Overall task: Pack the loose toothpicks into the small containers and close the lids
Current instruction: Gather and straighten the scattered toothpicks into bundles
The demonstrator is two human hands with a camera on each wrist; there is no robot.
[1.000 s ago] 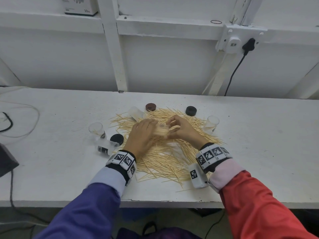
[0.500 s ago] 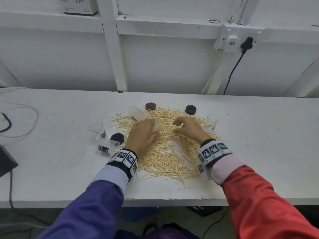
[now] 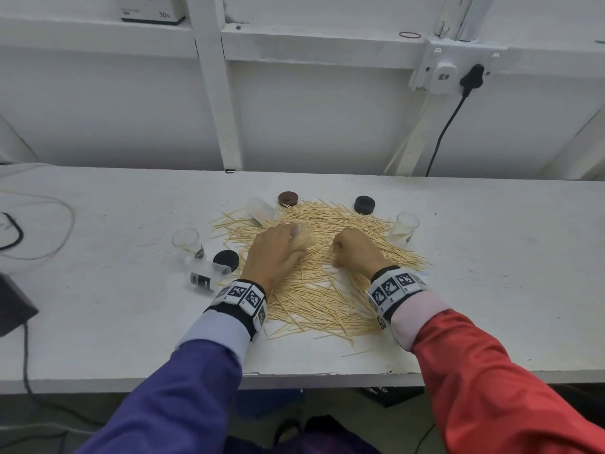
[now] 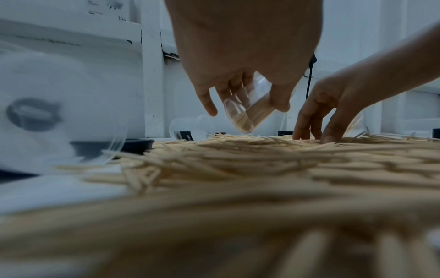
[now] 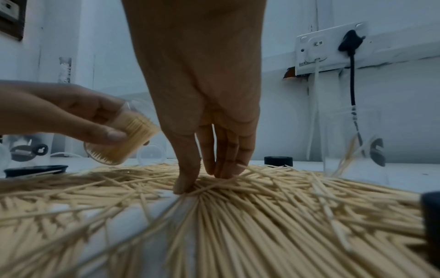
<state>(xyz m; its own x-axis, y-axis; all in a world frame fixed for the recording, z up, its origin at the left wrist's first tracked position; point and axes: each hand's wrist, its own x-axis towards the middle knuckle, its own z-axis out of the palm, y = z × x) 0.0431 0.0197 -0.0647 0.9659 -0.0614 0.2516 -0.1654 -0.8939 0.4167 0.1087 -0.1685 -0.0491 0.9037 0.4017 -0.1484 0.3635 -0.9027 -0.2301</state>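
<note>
A wide pile of loose toothpicks covers the middle of the white table. My left hand grips a clear container packed with toothpicks, tilted just above the pile; the left wrist view shows this container held between thumb and fingers. To its right, my right hand reaches down into the pile, and its thumb and fingertips pinch together on a bunch of toothpicks.
Empty clear containers stand at the left and right; two more lie on their sides. Black lids and a brown lid ring the pile. Cables lie far left.
My right hand has left the mouth of the held container and dropped to the right onto the pile. The left hand keeps hold of the container, lower and more tilted.
</note>
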